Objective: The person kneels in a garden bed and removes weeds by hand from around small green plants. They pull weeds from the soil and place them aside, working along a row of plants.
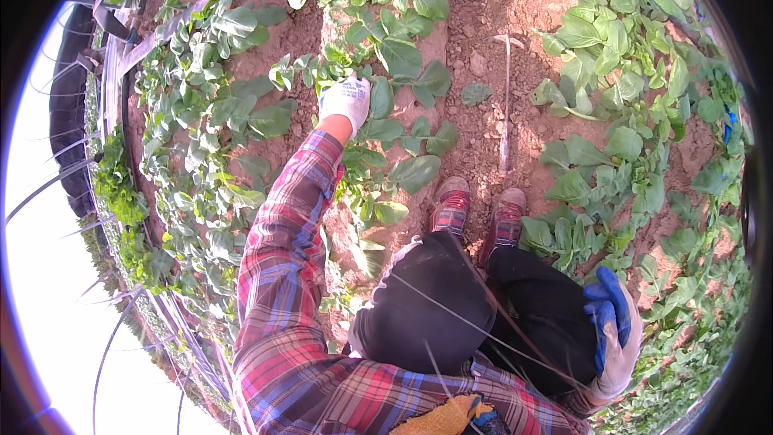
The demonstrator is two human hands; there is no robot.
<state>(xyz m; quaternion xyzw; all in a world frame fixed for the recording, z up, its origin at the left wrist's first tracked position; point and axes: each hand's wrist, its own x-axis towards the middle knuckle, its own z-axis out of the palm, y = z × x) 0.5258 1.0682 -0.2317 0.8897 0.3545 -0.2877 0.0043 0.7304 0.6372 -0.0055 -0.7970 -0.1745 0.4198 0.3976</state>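
My left hand [345, 99], in a white work glove bearing print, reaches in among the leaves of a leafy green plant [398, 55] in the row left of my feet. Its fingertips are hidden by foliage, so what they touch or hold cannot be told. My right hand [613, 326] is at the lower right beside my knee, in a white glove with blue-coated fingers; the fingers are slightly bent and nothing shows in them. A thin-handled hoe [506, 103] lies on the soil path ahead of my shoes, with its narrow head at the far end.
Another row of leafy plants [604, 72] grows right of the path. More plants [205, 103] stand at the left, beside a dark hose [125, 115] and plastic sheeting. A loose leaf [476, 93] lies near the hoe. My shoes [506, 214] stand on the crumbly soil.
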